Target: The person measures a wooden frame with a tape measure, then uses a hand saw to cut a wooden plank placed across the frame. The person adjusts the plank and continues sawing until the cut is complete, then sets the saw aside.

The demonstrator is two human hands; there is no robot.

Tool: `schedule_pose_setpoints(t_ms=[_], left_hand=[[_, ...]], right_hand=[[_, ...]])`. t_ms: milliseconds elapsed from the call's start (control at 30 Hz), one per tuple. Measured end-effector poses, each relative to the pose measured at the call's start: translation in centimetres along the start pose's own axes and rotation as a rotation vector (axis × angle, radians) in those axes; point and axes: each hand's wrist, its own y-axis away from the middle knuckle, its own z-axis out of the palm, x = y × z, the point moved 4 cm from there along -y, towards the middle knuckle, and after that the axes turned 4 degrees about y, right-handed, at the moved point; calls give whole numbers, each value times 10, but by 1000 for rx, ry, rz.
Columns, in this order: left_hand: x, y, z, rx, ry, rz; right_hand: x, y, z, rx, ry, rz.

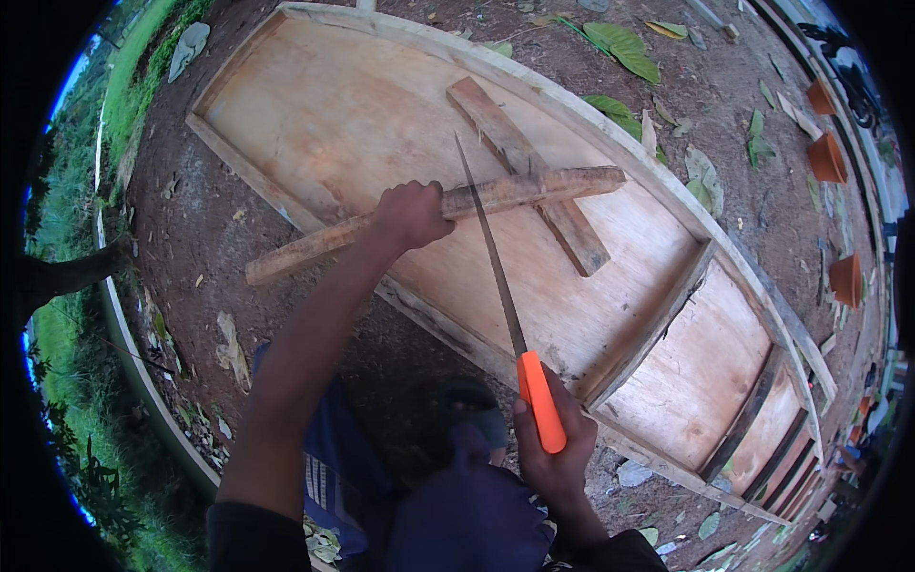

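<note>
My left hand (pixel 413 215) is closed round a long piece of timber (pixel 534 188), pressing it down near its middle. The timber lies across a shorter wooden block (pixel 505 141) and over the near edge of a framed plywood panel (pixel 324 95). In my right hand (pixel 560 448) is a handsaw (pixel 498 262), gripped by its orange handle. Its thin blade points away from me and crosses the timber just right of my left hand. Whether the teeth have bitten into the wood, I cannot tell.
The panel lies on bare soil, with a cross rail (pixel 658 319) and slats at its right end. Large leaves (pixel 624 52) are scattered beyond it. Several terracotta pots (pixel 827 158) stand at the right. A low kerb (pixel 119 324) and grass border the left. My foot (pixel 472 405) is near the panel's edge.
</note>
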Motion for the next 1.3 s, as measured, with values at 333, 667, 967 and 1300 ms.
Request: schedule_pose_setpoints(t_ms=[333, 667, 967, 1300], left_hand=[[-4, -10, 8, 4, -16, 20], [-1, -11, 9, 50, -29, 36], [-4, -7, 12, 36, -8, 13], [-5, -4, 8, -25, -9, -34]], right_hand=[[-28, -10, -3, -35, 55, -54], [-12, -68, 26, -26, 35, -11], [8, -72, 35, 139, 6, -235], [-2, -11, 10, -30, 149, -130]])
